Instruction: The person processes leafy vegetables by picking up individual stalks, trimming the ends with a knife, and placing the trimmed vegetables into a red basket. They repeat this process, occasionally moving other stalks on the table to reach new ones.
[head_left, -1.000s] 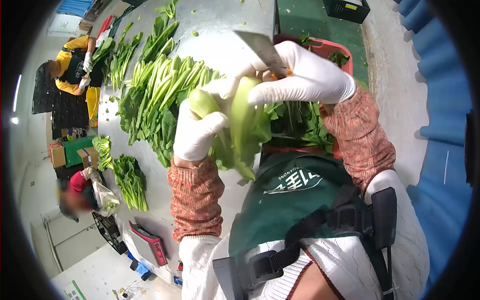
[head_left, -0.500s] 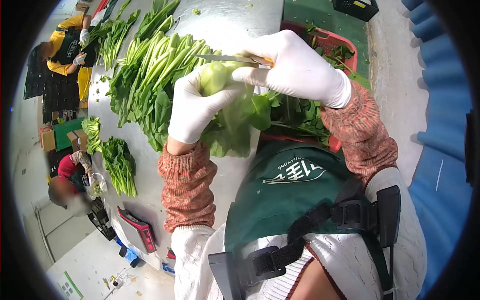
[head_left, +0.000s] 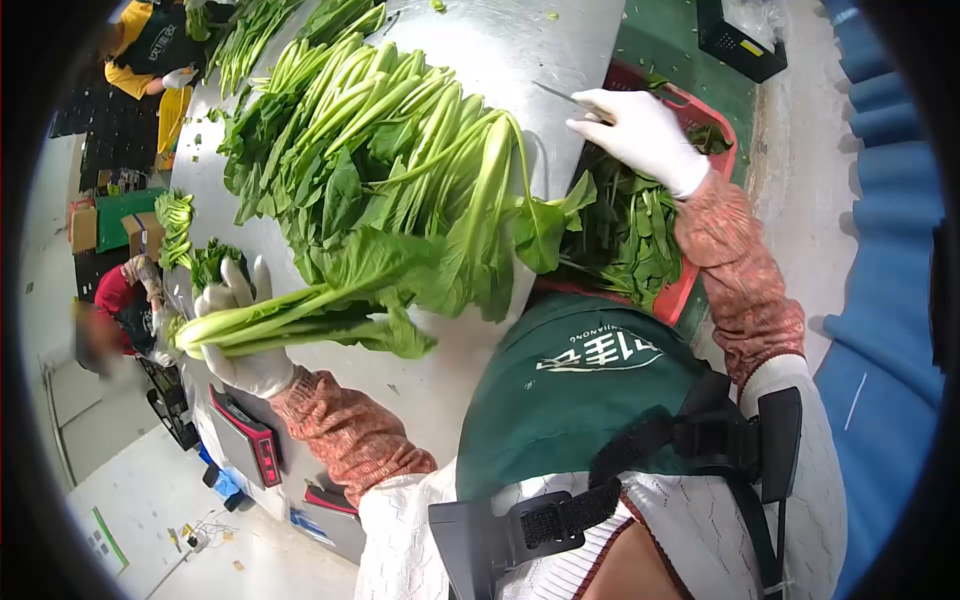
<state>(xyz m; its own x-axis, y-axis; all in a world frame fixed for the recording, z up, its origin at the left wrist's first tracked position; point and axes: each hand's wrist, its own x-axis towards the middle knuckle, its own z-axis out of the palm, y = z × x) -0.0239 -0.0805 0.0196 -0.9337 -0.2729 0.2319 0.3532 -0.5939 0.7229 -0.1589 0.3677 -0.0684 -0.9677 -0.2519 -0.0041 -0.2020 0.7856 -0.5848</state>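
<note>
At the left, my left hand (head_left: 246,368) holds a head of leafy greens (head_left: 300,308) with pale thick stalks. The stalk base lies across the palm, with the fingers stretched out behind it and the leaves pointing right. My right hand (head_left: 640,130) is closed on a knife (head_left: 556,93), whose thin blade points up and left; its handle is hidden in the glove. Both hands wear white gloves. Between them a big pile of leafy greens (head_left: 400,120) covers part of the metal table (head_left: 500,45), stalks toward the far side.
A red crate (head_left: 722,110) with loose leaves (head_left: 640,230) stands right of the table. Beyond it is a black crate (head_left: 740,45). Lower left are red-edged scales (head_left: 245,435) and a smaller bunch of greens (head_left: 215,262). Two people work across the table at the left.
My left hand has moved from the middle to the far left with a head of greens. My right hand has moved right with the knife, away from the greens.
</note>
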